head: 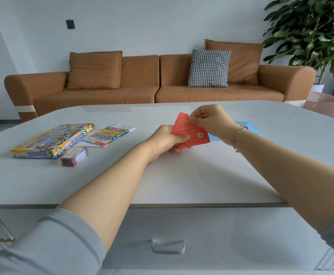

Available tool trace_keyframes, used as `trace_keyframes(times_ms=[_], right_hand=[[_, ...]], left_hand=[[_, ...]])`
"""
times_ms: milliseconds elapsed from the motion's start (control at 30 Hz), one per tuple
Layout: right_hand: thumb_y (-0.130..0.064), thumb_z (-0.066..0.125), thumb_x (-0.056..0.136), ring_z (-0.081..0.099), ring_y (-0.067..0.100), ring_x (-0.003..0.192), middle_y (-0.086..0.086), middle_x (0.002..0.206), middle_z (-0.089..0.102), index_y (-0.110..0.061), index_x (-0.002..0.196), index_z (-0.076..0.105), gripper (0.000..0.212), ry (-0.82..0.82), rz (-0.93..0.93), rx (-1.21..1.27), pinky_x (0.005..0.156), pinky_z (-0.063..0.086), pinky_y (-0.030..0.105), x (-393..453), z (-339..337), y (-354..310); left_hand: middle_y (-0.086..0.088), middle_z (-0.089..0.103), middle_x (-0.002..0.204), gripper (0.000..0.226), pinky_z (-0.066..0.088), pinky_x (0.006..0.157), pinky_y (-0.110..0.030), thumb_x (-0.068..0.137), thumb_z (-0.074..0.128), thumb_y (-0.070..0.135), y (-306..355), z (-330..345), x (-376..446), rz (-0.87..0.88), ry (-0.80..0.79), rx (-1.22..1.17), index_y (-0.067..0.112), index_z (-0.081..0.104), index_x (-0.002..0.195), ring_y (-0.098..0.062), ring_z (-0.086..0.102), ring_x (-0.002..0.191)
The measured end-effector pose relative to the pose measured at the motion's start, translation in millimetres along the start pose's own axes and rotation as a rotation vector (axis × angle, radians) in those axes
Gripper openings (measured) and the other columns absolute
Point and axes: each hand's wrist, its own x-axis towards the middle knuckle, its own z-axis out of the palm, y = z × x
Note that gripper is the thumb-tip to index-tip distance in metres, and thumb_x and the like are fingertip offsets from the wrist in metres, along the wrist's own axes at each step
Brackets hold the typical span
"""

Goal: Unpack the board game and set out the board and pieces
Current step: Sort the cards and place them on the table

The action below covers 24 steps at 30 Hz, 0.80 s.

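Observation:
A small stack of red cards [190, 133] is held above the middle of the white table [182, 175]. My left hand [166, 139] grips its lower left edge, thumb on top. My right hand [209, 120] pinches the upper corner of the top cards. To the left lies the colourful game box [51, 141], with a stack of play money or cards [75, 156] in front of it. A folded printed board or leaflet [108, 135] lies just right of the box. A blue stack [247, 130] lies on the table behind my right wrist, partly hidden.
A brown sofa [158, 84] with cushions stands behind the table. A potted plant [313, 32] is at the far right, with a pink mesh basket [329, 106] below it. A drawer handle [168, 246] shows under the table's near edge.

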Motion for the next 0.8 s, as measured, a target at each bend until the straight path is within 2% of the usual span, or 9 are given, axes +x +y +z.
trace_keyframes(times_ms=[133,167,267,367,467,567,667,733,800], right_hand=[[-0.01,0.061,0.089,0.061,0.016,0.085,0.005,0.093,0.066,-0.013,0.093,0.066,0.007,-0.073,0.014,-0.037,0.068,0.049,0.018,-0.9,-7.0,-2.3],[-0.015,0.063,0.088,0.062,0.015,0.082,0.003,0.09,0.067,-0.013,0.09,0.066,0.005,-0.072,0.025,-0.011,0.065,0.048,0.017,-2.5,-7.4,-3.8],[-0.036,0.07,0.082,0.063,0.013,0.074,0.002,0.083,0.069,-0.012,0.081,0.067,0.024,-0.003,0.028,0.023,0.065,0.051,0.023,-1.7,-4.6,-3.5],[-0.025,0.067,0.086,0.061,0.015,0.074,0.005,0.085,0.068,-0.009,0.084,0.067,0.016,0.009,-0.013,-0.019,0.069,0.051,0.026,-1.2,-2.3,-2.8],[-0.011,0.061,0.089,0.06,0.012,0.076,0.004,0.088,0.067,-0.011,0.09,0.067,0.006,-0.065,-0.011,-0.037,0.069,0.049,0.02,-2.5,-7.0,-2.6],[-0.02,0.064,0.088,0.061,0.012,0.078,0.002,0.087,0.067,-0.012,0.088,0.067,0.009,-0.088,0.019,0.016,0.064,0.047,0.016,-4.1,-8.8,-2.4],[-0.036,0.069,0.083,0.061,0.012,0.069,0.003,0.081,0.069,-0.013,0.076,0.065,0.024,-0.016,0.009,0.015,0.062,0.049,0.022,-3.4,-4.1,-0.8],[-0.031,0.069,0.084,0.06,0.014,0.069,0.007,0.081,0.069,-0.013,0.074,0.065,0.021,0.028,-0.032,-0.005,0.066,0.05,0.027,-2.4,-0.2,0.4],[-0.022,0.066,0.087,0.059,0.015,0.073,0.007,0.083,0.068,-0.01,0.081,0.067,0.013,0.019,-0.045,-0.02,0.07,0.051,0.029,-1.2,0.9,0.5]], left_hand=[[-0.008,0.069,0.08,0.003,0.046,0.047,-0.014,0.09,0.062,0.016,-0.9,-0.5,-0.1,0.007,0.001,-0.008,0.014,0.061,0.088,-0.004,0.054,0.045],[-0.008,0.07,0.081,0.003,0.046,0.047,-0.014,0.09,0.062,0.017,-1.0,-0.5,0.0,0.007,0.0,-0.008,0.014,0.061,0.089,-0.004,0.054,0.046],[-0.01,0.07,0.084,0.006,0.046,0.048,-0.014,0.09,0.063,0.018,-1.0,-0.2,-0.1,0.004,-0.003,0.003,0.012,0.061,0.091,-0.004,0.055,0.047],[-0.011,0.07,0.084,0.004,0.045,0.047,-0.013,0.09,0.062,0.017,-0.6,0.6,-0.4,0.001,-0.009,0.001,0.013,0.06,0.088,-0.003,0.055,0.045],[-0.009,0.07,0.082,0.004,0.045,0.047,-0.013,0.09,0.062,0.016,-0.5,0.1,-0.2,0.006,-0.011,0.007,0.014,0.06,0.087,-0.003,0.054,0.045],[-0.009,0.069,0.081,0.004,0.044,0.046,-0.013,0.09,0.062,0.016,-0.5,-0.4,0.2,0.007,-0.012,0.0,0.014,0.06,0.087,-0.002,0.055,0.044],[-0.01,0.07,0.082,0.005,0.045,0.046,-0.013,0.089,0.063,0.017,-0.3,0.1,0.6,0.002,-0.011,0.006,0.013,0.059,0.088,-0.003,0.056,0.045],[-0.011,0.07,0.082,0.005,0.045,0.047,-0.013,0.089,0.064,0.016,-0.2,0.5,0.3,-0.002,-0.011,0.01,0.014,0.06,0.087,-0.003,0.057,0.046],[-0.011,0.069,0.082,0.004,0.045,0.047,-0.013,0.089,0.063,0.016,-0.2,0.6,-0.2,-0.003,-0.01,0.008,0.013,0.06,0.088,-0.003,0.056,0.046]])
